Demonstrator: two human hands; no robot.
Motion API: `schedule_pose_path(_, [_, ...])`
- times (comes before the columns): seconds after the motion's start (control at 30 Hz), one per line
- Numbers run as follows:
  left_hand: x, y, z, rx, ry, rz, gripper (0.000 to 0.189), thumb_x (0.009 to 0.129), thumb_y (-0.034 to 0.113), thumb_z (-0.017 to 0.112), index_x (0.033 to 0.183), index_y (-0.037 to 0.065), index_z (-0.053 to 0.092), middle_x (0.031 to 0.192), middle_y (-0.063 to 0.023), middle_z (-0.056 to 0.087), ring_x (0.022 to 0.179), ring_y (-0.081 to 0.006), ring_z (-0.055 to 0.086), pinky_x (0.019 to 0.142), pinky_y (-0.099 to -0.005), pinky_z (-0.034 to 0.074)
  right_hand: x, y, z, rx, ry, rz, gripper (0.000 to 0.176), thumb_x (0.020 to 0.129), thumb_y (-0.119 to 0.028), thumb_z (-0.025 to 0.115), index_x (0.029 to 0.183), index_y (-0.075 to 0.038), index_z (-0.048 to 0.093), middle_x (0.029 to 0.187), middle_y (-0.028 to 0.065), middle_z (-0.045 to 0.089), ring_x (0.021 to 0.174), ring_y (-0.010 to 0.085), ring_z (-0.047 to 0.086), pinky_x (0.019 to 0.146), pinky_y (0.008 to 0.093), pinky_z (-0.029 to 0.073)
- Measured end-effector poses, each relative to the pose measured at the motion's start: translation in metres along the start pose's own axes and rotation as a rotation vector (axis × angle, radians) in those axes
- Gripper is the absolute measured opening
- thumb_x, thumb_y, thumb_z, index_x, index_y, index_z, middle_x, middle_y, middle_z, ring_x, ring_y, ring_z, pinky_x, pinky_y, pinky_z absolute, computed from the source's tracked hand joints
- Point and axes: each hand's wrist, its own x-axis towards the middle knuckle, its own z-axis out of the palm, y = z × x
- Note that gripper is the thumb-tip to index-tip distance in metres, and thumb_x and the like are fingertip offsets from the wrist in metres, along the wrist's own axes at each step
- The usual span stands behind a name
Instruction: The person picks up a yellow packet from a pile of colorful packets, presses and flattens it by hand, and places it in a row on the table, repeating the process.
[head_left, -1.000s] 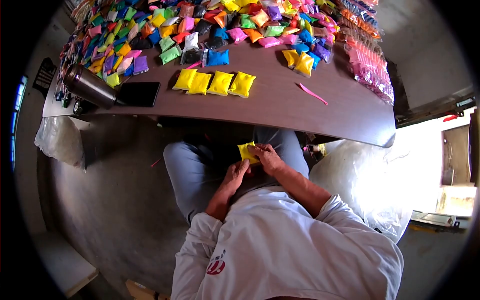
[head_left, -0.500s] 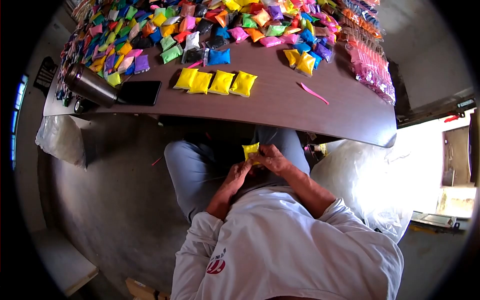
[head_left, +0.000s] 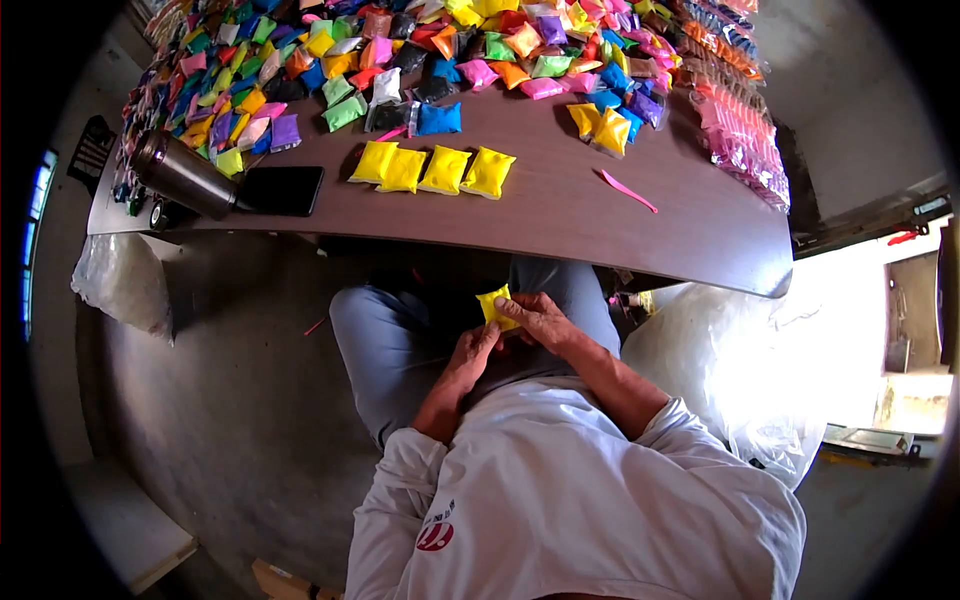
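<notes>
Table: brown top in front of me (head_left: 540, 225), its far side covered by a heap of small coloured packets (head_left: 350, 62).
Yellow row: four yellow packets (head_left: 489, 173) side by side near my edge, the two leftmost touching.
Blue packet: at the heap's near edge (head_left: 439, 119), beside a black one (head_left: 388, 117).
Left end: a dark metallic bottle (head_left: 185, 175) and, just beside it, a black phone (head_left: 282, 191) lying flat.
Right side: a slim pink strip (head_left: 629, 191), then clear-wrapped pink packs (head_left: 738, 140) along the edge.
Floor: grey (head_left: 250, 400), with a thin red strip (head_left: 314, 327) to my left.
</notes>
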Motion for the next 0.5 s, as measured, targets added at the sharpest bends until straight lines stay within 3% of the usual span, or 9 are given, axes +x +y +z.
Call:
schedule_pose_path(0.17, [-0.001, -0.001, 0.002, 0.059, -0.060, 0.035, 0.045, 0.087, 0.045, 0.044, 0.067, 0.006, 0.053, 0.065, 0.0002, 0.051, 0.064, -0.0082, 0.044, 0.061, -0.0238, 0.036, 0.008, 0.011, 0.003, 0.069, 0.031, -0.085, 0.027, 0.081, -0.027, 0.061, 0.086, -0.001, 0.057, 0.069, 0.0043, 0.058, 0.052, 0.0104, 0.049, 0.047, 0.0225, 0.041])
schedule_pose_path(0.33, [-0.002, 0.002, 0.001, 0.078, -0.084, 0.042, 0.044, 0.087, 0.045, 0.045, 0.067, 0.006, 0.052, 0.064, 0.0004, 0.049, 0.064, -0.0088, 0.043, 0.061, -0.0243, 0.036, 0.006, 0.010, -0.001, 0.286, -0.171, -0.049, 0.025, 0.079, -0.024, 0.061, 0.088, -0.001, 0.057, 0.075, 0.0037, 0.058, 0.066, 0.0104, 0.053, 0.057, 0.0254, 0.043])
schedule_pose_path(0.43, [-0.001, 0.004, 0.000, 0.082, -0.079, 0.050, 0.046, 0.087, 0.046, 0.043, 0.067, 0.005, 0.052, 0.064, -0.0007, 0.049, 0.064, -0.0106, 0.044, 0.062, -0.0256, 0.037, 0.006, 0.007, -0.001, 0.153, -0.012, -0.046, 0.024, 0.079, -0.022, 0.061, 0.088, -0.001, 0.057, 0.078, 0.0041, 0.058, 0.070, 0.0104, 0.054, 0.060, 0.0251, 0.043])
schedule_pose_path(0.5, [-0.003, 0.005, -0.001, 0.099, -0.068, 0.057, 0.047, 0.087, 0.047, 0.041, 0.068, 0.005, 0.051, 0.064, -0.0016, 0.050, 0.065, -0.0119, 0.045, 0.062, -0.0266, 0.038, 0.003, 0.006, -0.003, 0.148, -0.043, -0.057, 0.024, 0.080, -0.023, 0.061, 0.088, 0.000, 0.057, 0.078, 0.0040, 0.058, 0.069, 0.0105, 0.054, 0.060, 0.0251, 0.043])
